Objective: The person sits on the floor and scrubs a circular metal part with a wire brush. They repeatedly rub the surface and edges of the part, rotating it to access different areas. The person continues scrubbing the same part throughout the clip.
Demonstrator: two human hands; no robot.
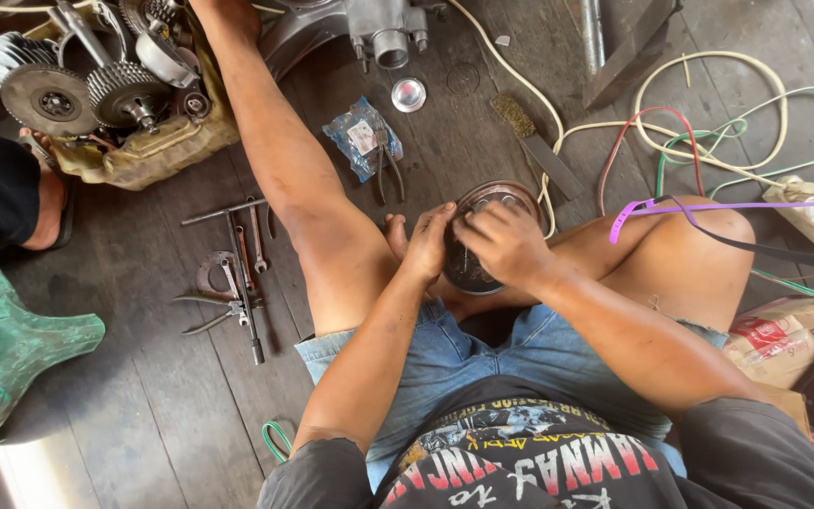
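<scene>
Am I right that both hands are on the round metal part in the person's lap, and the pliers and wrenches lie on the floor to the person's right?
Not quite. The head view shows both the left hand and right hand on the round metal part, but the pliers and wrenches lie on the floor to the person's left, beyond the outstretched left leg.

Your head view is bright, even daylight, no blown highlights except a glare patch on the floor [25,462] at bottom left. Shadows are soft, pooled under your legs and forearms. Focus is sharp at centre; wide-lens stretch bends the edges. Slight specular glint on the round metal cap [408,94].
</scene>
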